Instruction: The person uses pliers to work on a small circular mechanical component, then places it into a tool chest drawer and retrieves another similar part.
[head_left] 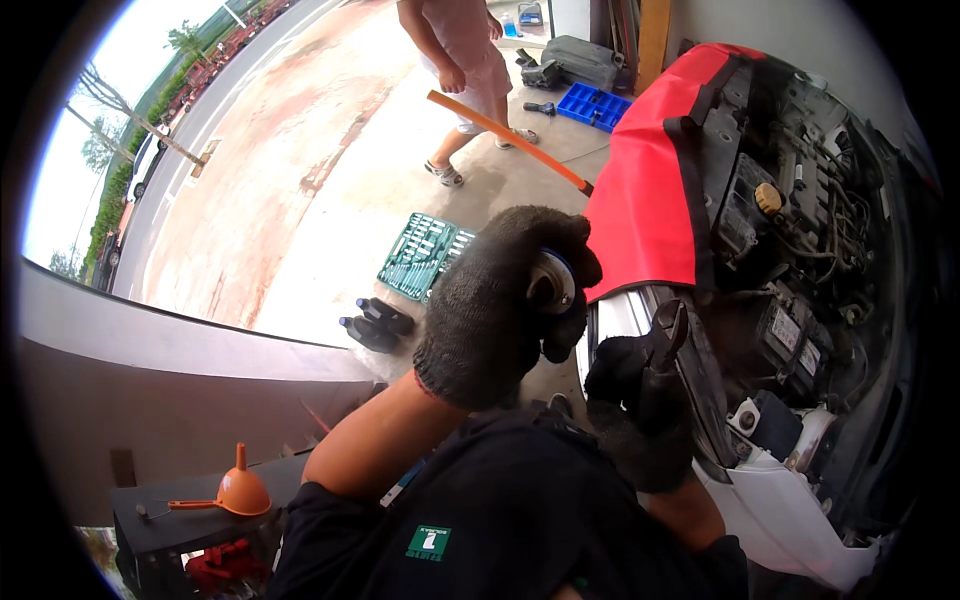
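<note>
Found fingers (578, 228) of the left hand (485, 300) bent well inward, gripping a round metal part (556, 277) about its edge through a dark knitted glove. Located the part near mid-picture, raised in front of the body. Taking clock directions from that part, with 12 o'clock toward the top edge.

Judged rigid and compact, probably modest in weight, with smooth metal liable to slip against knit. Not judged fragile, though possibly prone to scratches along the lip. Best held by the outer rim, with thumb and fingers on opposite sides, clear of the dark hollow at its middle.

Noted right hand (640, 410) at 5 o'clock, also gloved, beside the white car body (622, 312), with 1 digit raised and others apparently bent. Unable to determine any hold there, owing to dark glove against dark surroundings.

Recorded further out: red cover (645, 190) between 1 and 2 o'clock, engine (800, 200) between 2 and 3, orange rod (510, 139) and bystander (470, 65) at 11, green tool case (410, 255) at 9, 2 black bottles (380, 322) between 8 and 9.

Could not examine the part's far side or its covered edge. Could not confirm contact between rod and cover. Noted tool case partly blocked by the left glove, bystander cut off above the shoulders, engine's outer side lost in shadow toward 3 o'clock.
</note>
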